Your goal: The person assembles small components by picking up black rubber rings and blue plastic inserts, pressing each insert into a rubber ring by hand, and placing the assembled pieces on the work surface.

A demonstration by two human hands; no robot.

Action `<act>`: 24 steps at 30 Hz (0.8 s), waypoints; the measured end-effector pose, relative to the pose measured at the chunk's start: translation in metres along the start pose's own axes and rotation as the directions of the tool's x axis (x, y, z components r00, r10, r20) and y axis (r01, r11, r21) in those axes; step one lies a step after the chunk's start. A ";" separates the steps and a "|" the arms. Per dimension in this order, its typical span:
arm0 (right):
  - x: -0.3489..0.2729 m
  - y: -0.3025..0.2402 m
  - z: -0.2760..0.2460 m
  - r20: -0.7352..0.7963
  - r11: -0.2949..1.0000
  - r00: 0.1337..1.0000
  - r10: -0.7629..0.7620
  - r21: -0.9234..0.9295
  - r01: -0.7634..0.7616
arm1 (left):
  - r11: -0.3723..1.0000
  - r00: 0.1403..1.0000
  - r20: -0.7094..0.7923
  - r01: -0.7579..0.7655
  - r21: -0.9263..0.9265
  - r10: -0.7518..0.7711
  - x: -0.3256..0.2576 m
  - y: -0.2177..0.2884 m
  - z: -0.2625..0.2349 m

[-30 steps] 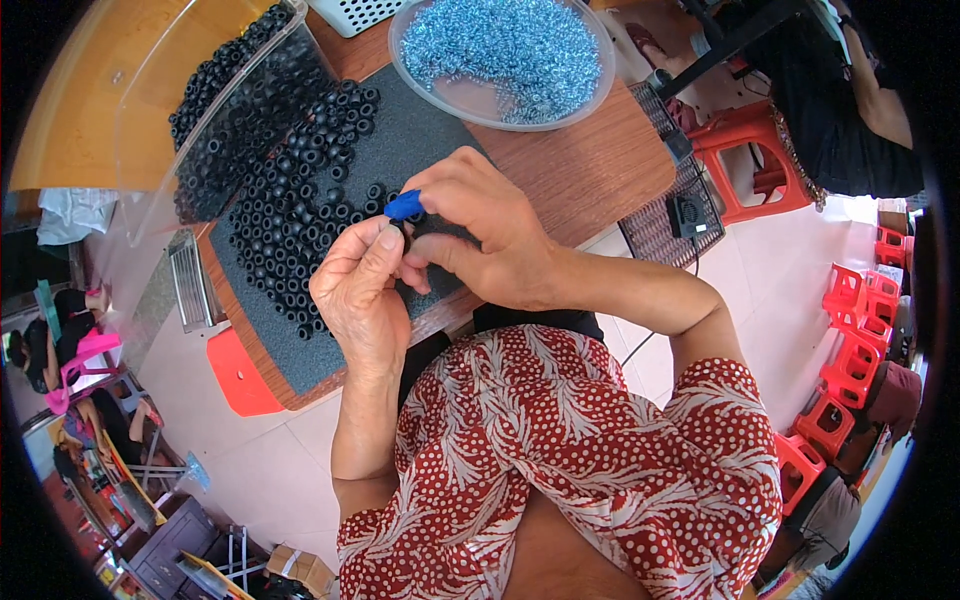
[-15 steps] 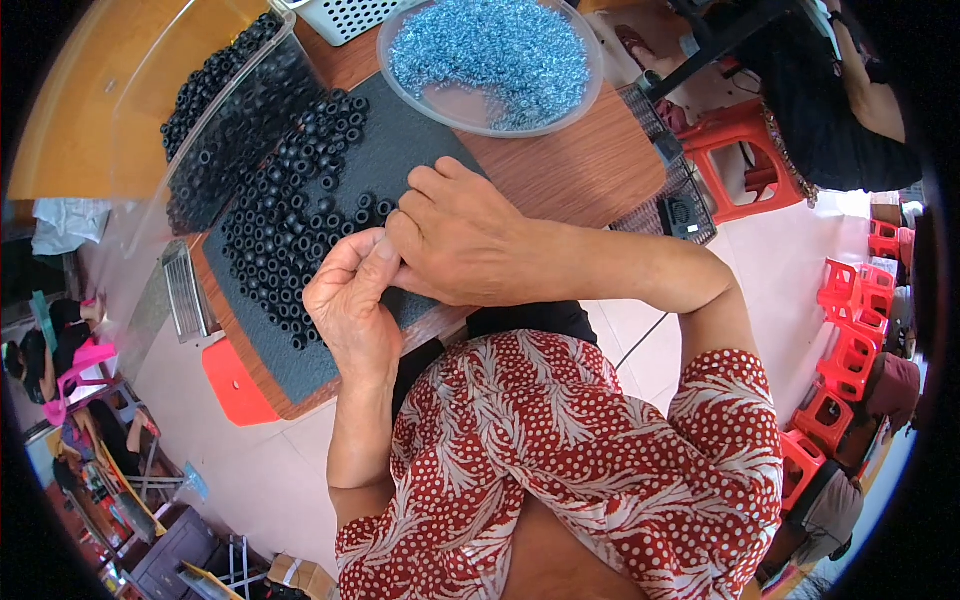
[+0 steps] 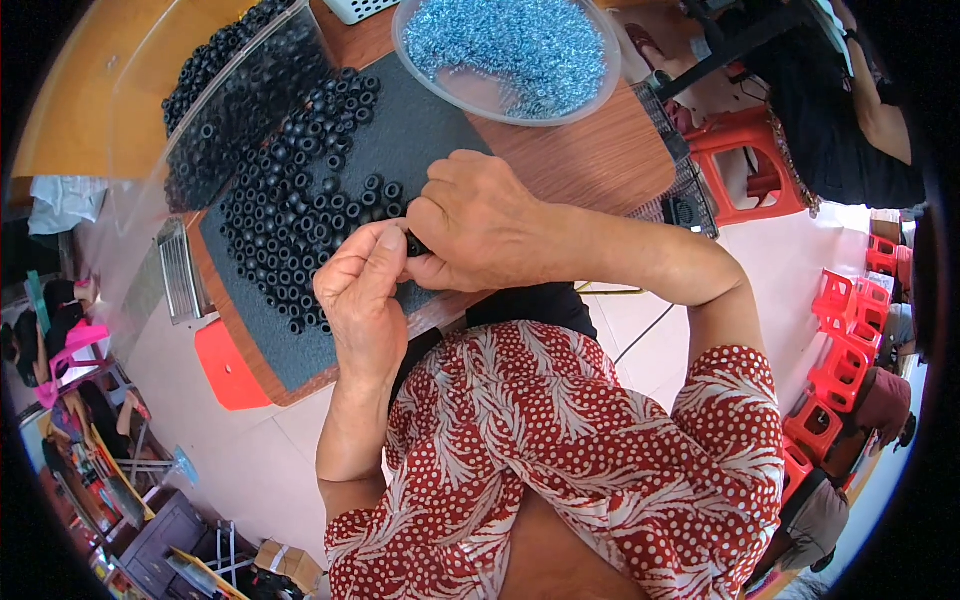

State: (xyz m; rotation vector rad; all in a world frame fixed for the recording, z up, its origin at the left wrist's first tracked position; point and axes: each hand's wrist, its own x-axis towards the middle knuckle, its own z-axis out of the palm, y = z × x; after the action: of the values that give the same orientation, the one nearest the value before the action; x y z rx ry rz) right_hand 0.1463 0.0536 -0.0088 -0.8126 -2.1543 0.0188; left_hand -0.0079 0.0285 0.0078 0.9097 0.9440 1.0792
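My left hand (image 3: 362, 290) and my right hand (image 3: 478, 225) meet over the near edge of the dark mat (image 3: 430, 120). Between the right thumb and curled fingers shows part of a black ring (image 3: 414, 244). The left thumb and forefinger are pinched together right beside it; whatever they hold is hidden or too small to name. Many similar black rings (image 3: 290, 205) lie loose on the mat, just left of and beyond my hands. Past them, a tilted clear bin (image 3: 318, 35) holds more. Small shiny blue pieces (image 3: 510, 45) fill much of a round clear tub (image 3: 475, 100).
The mat lies on a wood-grain table (image 3: 590, 150). A white perforated basket (image 3: 360, 8) stands at the far edge. Red stools (image 3: 735, 165) are on the right, one beside a person in dark clothes (image 3: 800, 130). A red seat (image 3: 228, 370) shows at the table's left corner.
The right hand has shifted slightly right and opened a small gap from the left fingertips. A black ring now shows between its fingers. The whole view has shifted a little.
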 end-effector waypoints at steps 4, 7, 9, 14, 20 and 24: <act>-0.002 -0.002 -0.004 0.039 1.000 0.999 -0.003 -0.022 0.004 | 0.987 0.999 0.039 -0.010 0.158 0.003 -0.001 -0.001 -0.005; -0.004 -0.002 -0.004 0.052 0.999 0.999 0.011 -0.050 -0.008 | 0.970 0.996 0.045 0.059 0.235 -0.071 -0.003 0.000 -0.010; -0.005 -0.002 -0.004 0.026 0.998 1.000 0.010 -0.056 -0.009 | 0.980 0.994 0.064 0.079 0.183 -0.092 -0.004 0.000 -0.011; -0.005 -0.003 -0.007 0.076 0.998 0.997 0.024 0.048 -0.028 | 0.990 0.984 0.130 0.111 0.088 -0.122 -0.004 -0.002 -0.013; -0.006 0.000 -0.006 0.083 0.985 0.983 -0.161 0.069 0.156 | 0.992 0.981 0.149 0.116 0.045 -0.122 -0.009 0.003 -0.006; -0.006 -0.003 -0.005 0.063 0.985 0.985 -0.159 0.076 0.154 | 0.995 0.985 0.143 0.094 0.046 -0.099 -0.009 0.002 -0.007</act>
State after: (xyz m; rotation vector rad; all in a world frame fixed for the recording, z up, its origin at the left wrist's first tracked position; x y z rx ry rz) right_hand 0.1510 0.0466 -0.0091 -0.6084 -2.2634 0.0426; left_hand -0.0165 0.0211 0.0089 0.9517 0.8814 0.9026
